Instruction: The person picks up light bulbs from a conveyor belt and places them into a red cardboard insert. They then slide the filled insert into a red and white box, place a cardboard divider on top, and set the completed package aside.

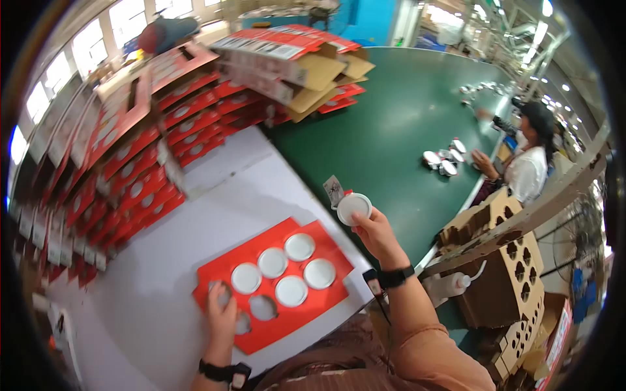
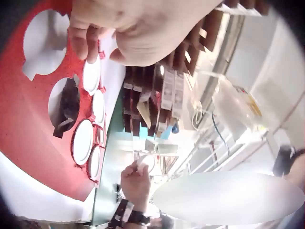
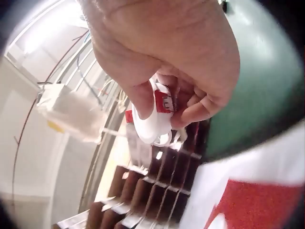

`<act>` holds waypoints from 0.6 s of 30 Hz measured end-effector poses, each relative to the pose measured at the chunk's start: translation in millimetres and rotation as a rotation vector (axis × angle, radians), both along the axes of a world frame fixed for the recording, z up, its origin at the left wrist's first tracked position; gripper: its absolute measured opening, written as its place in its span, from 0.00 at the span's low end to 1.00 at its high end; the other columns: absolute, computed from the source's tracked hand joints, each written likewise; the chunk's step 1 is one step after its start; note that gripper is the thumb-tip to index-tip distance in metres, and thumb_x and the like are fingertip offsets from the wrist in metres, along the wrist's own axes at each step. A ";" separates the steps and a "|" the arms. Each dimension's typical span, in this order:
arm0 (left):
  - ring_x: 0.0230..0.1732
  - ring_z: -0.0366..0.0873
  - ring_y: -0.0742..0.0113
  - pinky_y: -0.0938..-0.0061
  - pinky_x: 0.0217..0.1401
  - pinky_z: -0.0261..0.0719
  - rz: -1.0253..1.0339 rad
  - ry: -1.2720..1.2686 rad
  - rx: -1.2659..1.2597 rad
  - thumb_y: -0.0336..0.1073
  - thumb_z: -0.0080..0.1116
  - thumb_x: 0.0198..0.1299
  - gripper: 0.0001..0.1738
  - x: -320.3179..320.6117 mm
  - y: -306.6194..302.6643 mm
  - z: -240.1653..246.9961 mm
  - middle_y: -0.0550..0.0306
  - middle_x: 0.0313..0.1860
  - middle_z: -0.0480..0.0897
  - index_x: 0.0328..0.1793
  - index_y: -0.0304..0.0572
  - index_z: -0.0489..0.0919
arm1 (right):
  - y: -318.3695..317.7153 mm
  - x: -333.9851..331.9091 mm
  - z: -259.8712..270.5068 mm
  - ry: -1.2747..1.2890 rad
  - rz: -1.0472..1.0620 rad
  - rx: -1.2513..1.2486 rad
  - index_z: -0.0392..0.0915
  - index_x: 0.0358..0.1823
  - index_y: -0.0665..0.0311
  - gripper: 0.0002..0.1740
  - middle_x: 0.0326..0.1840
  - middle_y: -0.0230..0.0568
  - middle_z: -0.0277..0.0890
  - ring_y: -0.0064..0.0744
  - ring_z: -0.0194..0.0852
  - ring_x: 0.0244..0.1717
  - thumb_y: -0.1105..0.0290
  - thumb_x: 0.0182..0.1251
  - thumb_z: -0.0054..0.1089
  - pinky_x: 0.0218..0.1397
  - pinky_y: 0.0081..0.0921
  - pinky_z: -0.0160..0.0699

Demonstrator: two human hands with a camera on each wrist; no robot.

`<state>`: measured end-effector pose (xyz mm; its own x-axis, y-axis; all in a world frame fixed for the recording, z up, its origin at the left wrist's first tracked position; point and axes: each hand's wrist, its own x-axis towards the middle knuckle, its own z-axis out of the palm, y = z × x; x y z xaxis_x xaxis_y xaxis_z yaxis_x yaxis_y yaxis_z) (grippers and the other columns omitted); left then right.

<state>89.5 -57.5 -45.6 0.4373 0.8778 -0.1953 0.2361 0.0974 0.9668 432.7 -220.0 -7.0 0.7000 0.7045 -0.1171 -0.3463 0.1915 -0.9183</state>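
In the head view, my right hand holds up a small tub with a round white lid over the table's edge. The right wrist view shows thumb and fingers pinching this tub, which has a red label with white lettering on its side. A red cardboard carton lies on the white table, with several white lids showing in its round holes. Open holes are at its near left part. My left hand grips the carton's left end, fingertips at a hole; the left wrist view shows its fingers bent down.
Stacks of red cartons stand at the left and back. A green conveyor belt runs beside the white table. More tubs lie on it, near another person. At right are brown cardboard inserts and a white bottle.
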 end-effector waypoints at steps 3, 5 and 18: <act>0.33 0.75 0.74 0.80 0.33 0.76 -0.256 0.015 0.692 0.22 0.53 0.58 0.27 9.0 -15.3 28.2 0.51 0.58 0.70 0.65 0.38 0.67 | 1.9 -74.5 22.8 -0.094 0.162 -0.002 0.74 0.54 0.67 0.20 0.44 0.30 0.77 0.19 0.71 0.40 0.68 0.63 0.62 0.43 0.19 0.70; 0.34 0.72 0.78 0.83 0.34 0.75 -0.325 -0.142 0.466 0.21 0.51 0.60 0.27 26.7 -42.7 68.5 0.55 0.55 0.71 0.67 0.38 0.65 | -1.9 -115.6 29.6 -0.147 0.261 -0.019 0.77 0.51 0.65 0.18 0.41 0.30 0.77 0.20 0.71 0.41 0.67 0.61 0.65 0.46 0.21 0.70; 0.47 0.76 0.65 0.75 0.42 0.77 -0.572 -0.153 0.394 0.26 0.60 0.56 0.21 -20.6 -76.7 91.6 0.53 0.51 0.76 0.58 0.38 0.73 | -38.9 -183.1 71.9 -0.783 0.524 -0.073 0.73 0.52 0.66 0.21 0.49 0.39 0.75 0.31 0.71 0.50 0.74 0.57 0.66 0.53 0.27 0.71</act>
